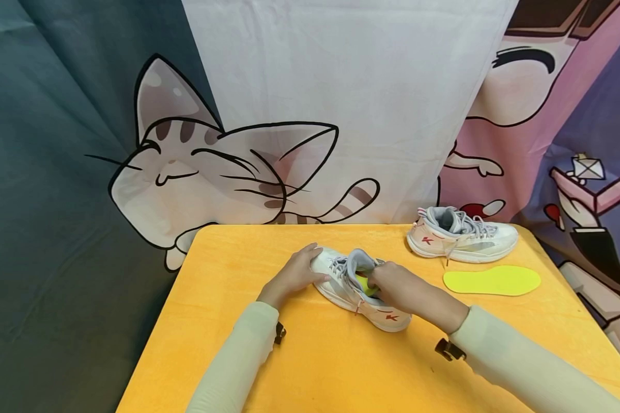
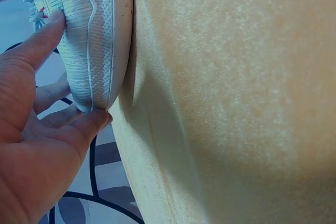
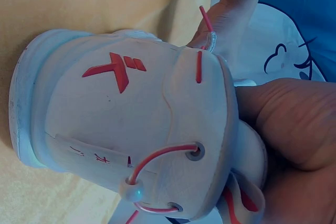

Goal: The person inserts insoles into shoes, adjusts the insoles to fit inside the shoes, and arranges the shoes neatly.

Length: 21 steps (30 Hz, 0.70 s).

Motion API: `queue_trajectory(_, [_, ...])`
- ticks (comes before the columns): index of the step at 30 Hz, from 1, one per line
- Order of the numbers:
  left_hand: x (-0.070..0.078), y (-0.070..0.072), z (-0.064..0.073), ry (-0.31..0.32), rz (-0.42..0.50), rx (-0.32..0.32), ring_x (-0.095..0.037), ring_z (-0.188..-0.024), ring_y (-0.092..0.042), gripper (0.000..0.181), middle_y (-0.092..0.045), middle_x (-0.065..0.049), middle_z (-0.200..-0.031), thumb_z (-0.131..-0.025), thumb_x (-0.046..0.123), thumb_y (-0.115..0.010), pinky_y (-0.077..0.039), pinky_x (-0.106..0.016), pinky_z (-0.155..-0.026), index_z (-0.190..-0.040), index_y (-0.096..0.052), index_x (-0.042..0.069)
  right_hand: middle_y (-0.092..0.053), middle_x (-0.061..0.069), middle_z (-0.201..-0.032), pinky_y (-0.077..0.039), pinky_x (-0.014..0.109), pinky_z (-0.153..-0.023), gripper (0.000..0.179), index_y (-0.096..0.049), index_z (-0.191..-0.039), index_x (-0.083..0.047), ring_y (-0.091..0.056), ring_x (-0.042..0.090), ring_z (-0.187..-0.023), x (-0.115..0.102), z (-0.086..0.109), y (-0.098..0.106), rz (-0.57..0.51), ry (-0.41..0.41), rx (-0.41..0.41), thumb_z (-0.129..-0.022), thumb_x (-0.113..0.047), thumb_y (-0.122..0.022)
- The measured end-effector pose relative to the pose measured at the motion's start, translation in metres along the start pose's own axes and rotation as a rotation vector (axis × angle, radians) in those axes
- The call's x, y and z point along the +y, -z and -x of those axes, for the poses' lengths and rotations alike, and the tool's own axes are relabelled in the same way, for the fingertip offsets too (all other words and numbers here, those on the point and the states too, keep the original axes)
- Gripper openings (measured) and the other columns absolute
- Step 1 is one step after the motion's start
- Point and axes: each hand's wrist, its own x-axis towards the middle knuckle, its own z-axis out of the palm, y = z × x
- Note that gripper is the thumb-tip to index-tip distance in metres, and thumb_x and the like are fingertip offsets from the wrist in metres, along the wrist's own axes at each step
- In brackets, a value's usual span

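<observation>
A white sneaker [image 1: 336, 287] with grey laces and a red logo at its heel sits on the table, toe toward the left. My left hand [image 1: 295, 274] holds its toe, thumb on the near side and fingers around the tip; the left wrist view shows this grip on the toe [image 2: 89, 51]. My right hand [image 1: 392, 284] reaches into the collar and grips a yellow insole [image 1: 364, 284], partly inside the shoe. Its fingertips are hidden by the shoe. From the right wrist, the sneaker's heel [image 3: 121, 114] with red cord fills the view beside the right hand [image 3: 299, 129].
A matching sneaker [image 1: 462, 236] stands at the table's back right, toe to the right. In front of it a second yellow insole [image 1: 492, 280] lies flat. The yellow-covered table [image 1: 310, 367] meets a cartoon-printed curtain [image 1: 361, 74] at its back edge.
</observation>
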Motion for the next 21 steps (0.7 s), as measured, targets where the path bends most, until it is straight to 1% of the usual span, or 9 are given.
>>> queue_trajectory(3, [0.000, 0.000, 0.000, -0.012, -0.006, 0.004, -0.036, -0.155, -0.029, 0.084, -0.029, -0.017, -0.168, -0.086, 0.029, -0.087, -0.024, -0.047, -0.127, -0.155, -0.046, 0.005, -0.042, -0.004, -0.060, -0.030, 0.022, -0.054, 0.027, -0.065, -0.067, -0.011, -0.036, 0.011, -0.060, 0.000, -0.002, -0.001, -0.009, -0.004, -0.003, -0.085, 0.006, -0.075])
queue_trajectory(7, [0.000, 0.000, 0.000, -0.016, -0.010, 0.000, -0.036, -0.155, -0.029, 0.084, -0.029, -0.017, -0.168, -0.086, 0.031, -0.086, -0.025, -0.046, -0.127, -0.155, -0.045, 0.005, -0.057, -0.005, -0.067, -0.041, 0.022, -0.056, 0.018, -0.072, -0.074, -0.011, -0.045, 0.011, -0.063, 0.000, -0.003, 0.001, -0.005, -0.039, -0.032, -0.085, 0.002, -0.078])
queue_trajectory(9, [0.000, 0.000, 0.000, -0.016, -0.008, -0.001, -0.036, -0.155, -0.029, 0.084, -0.029, -0.017, -0.168, -0.086, 0.031, -0.086, -0.025, -0.046, -0.127, -0.155, -0.045, 0.005, -0.061, -0.005, -0.071, -0.044, 0.024, -0.058, 0.013, -0.075, -0.080, -0.011, -0.049, 0.012, -0.066, 0.000, -0.002, 0.003, 0.001, -0.051, -0.046, -0.085, 0.000, -0.080])
queue_trajectory(11, [0.000, 0.001, 0.000, -0.013, -0.004, 0.001, -0.035, -0.155, -0.029, 0.084, -0.030, -0.016, -0.168, -0.086, 0.031, -0.086, -0.025, -0.045, -0.127, -0.155, -0.046, 0.005, -0.061, -0.005, -0.074, -0.045, 0.025, -0.059, 0.010, -0.076, -0.086, -0.011, -0.050, 0.012, -0.067, -0.001, -0.001, 0.005, 0.004, -0.058, -0.060, -0.085, -0.003, -0.082])
queue_trajectory(16, [-0.001, 0.001, 0.001, -0.012, 0.004, 0.006, -0.036, -0.155, -0.030, 0.084, -0.030, -0.016, -0.168, -0.085, 0.030, -0.087, -0.025, -0.046, -0.127, -0.155, -0.046, 0.005, -0.058, -0.005, -0.074, -0.042, 0.024, -0.059, 0.011, -0.075, -0.095, -0.011, -0.049, 0.013, -0.068, -0.001, 0.004, 0.012, -0.008, -0.043, -0.063, -0.088, -0.005, -0.081])
queue_trajectory(19, [-0.001, 0.000, 0.001, -0.012, 0.003, 0.003, -0.036, -0.155, -0.029, 0.084, -0.030, -0.017, -0.168, -0.086, 0.030, -0.086, -0.025, -0.046, -0.127, -0.155, -0.046, 0.005, -0.064, -0.003, -0.080, -0.045, 0.023, -0.060, 0.017, -0.077, -0.104, -0.009, -0.051, 0.012, -0.070, -0.001, 0.009, 0.015, -0.036, -0.049, -0.063, -0.088, -0.003, -0.079])
queue_trajectory(21, [0.000, 0.000, 0.001, -0.014, 0.005, 0.005, -0.036, -0.155, -0.029, 0.084, -0.029, -0.017, -0.168, -0.086, 0.030, -0.086, -0.025, -0.046, -0.127, -0.155, -0.045, 0.005, -0.066, -0.003, -0.083, -0.046, 0.023, -0.061, 0.019, -0.077, -0.107, -0.009, -0.052, 0.011, -0.071, -0.001, 0.012, 0.017, -0.032, -0.050, -0.071, -0.089, -0.005, -0.079])
